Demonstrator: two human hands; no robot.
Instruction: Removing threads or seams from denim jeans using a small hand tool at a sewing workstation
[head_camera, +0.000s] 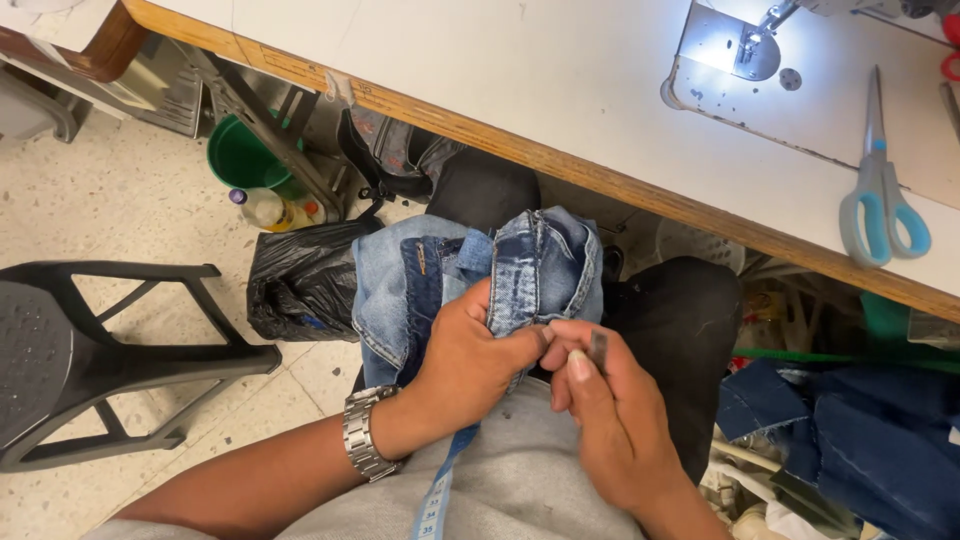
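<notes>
Black plastic stool (90, 350), far left, cut off by frame edge. Black bag (300, 280) on floor, contents hidden. Left hand (465, 365), steel watch at wrist, clenched around bunched blue denim garment (520, 265) held over lap. Right hand (610, 410), fingertips pinched on small dark tool (598, 348), type unclear. Scissors (882, 200) on sewing table (560, 80), upper right.

A sewing workshop. A white wooden-edged worktable (560, 90) carries a lit sewing-machine needle plate (745, 50), with light-blue-handled scissors (880, 190) lying just right of it. Below the table are folded blue denim pieces (870, 430), a black plastic bag (300, 280) and a green bucket (240, 155).
</notes>
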